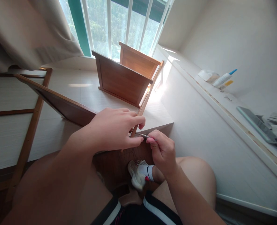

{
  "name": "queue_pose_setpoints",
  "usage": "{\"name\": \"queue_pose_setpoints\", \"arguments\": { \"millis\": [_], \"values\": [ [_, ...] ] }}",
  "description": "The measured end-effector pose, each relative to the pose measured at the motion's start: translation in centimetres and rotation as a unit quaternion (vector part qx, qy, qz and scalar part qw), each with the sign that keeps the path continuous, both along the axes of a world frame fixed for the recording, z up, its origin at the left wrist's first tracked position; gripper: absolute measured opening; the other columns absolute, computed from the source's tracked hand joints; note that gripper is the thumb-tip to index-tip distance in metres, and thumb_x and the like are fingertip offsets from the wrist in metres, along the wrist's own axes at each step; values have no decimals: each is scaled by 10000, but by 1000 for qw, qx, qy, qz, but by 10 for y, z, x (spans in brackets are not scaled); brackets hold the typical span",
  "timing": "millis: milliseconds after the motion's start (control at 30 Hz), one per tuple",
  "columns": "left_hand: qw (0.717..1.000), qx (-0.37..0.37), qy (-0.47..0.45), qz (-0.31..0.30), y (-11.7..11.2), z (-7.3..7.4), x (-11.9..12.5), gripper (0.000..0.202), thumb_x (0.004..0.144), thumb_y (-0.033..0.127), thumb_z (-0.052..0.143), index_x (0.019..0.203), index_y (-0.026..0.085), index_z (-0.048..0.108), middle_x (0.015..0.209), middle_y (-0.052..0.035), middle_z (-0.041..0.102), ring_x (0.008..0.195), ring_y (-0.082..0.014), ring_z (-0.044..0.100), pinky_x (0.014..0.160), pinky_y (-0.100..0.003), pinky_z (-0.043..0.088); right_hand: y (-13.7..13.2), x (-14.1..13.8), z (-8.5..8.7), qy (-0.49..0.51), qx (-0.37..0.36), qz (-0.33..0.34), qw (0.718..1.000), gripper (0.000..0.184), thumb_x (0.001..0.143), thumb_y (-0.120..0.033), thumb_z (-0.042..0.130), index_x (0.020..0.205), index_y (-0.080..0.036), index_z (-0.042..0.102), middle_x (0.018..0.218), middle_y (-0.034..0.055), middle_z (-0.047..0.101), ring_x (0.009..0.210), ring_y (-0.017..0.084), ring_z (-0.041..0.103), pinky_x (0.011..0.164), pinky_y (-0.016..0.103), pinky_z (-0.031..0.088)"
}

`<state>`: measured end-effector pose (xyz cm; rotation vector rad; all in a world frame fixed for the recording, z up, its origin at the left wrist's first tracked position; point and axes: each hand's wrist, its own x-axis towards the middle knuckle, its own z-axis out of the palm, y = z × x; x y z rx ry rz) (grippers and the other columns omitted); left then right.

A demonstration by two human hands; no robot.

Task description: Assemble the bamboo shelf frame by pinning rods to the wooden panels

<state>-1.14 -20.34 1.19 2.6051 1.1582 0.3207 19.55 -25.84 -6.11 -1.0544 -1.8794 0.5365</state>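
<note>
A thin metal rod [141, 135], which looks like a hex key, is pinched between the thumb and fingers of my right hand [163, 150]. Its far tip meets the near end of a narrow wooden rail [147, 100]. My left hand [112, 129] reaches across that rail end, index finger and thumb apart on either side of it. Whether its hidden fingers touch the wood I cannot tell. A brown wooden panel [121, 79] stands upright against the rail, with a second panel [138, 61] behind it. Another dark panel [65, 106] runs beneath my left wrist.
A wooden frame [32, 125] leans at the left. On the right, a white ledge [199, 90] carries a tube with a blue nozzle [222, 79], a grey flat object [257, 125] and papers. A barred window [119, 28] and a curtain [30, 34] are beyond. My shoe [137, 176] is below.
</note>
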Motion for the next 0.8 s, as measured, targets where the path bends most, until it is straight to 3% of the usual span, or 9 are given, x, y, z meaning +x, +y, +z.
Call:
{"name": "queue_pose_setpoints", "arguments": {
  "millis": [433,800],
  "values": [
    [1000,-3,0,1,0,0,0,229,829,513,549,866,292,593,818,43,656,783,-183,587,579,-305,248,3,3,-6,-27,56,11,998,122,957,-147,532,864,-198,593,759,22,544,670,145,480,629,284,384],
    [1000,0,4,-4,0,2,0,237,838,509,542,862,281,604,827,25,666,791,-189,597,576,-315,265,8,3,-8,-28,47,-11,998,153,973,-215,512,857,-204,612,754,36,579,662,158,509,632,292,410]
  ]
}}
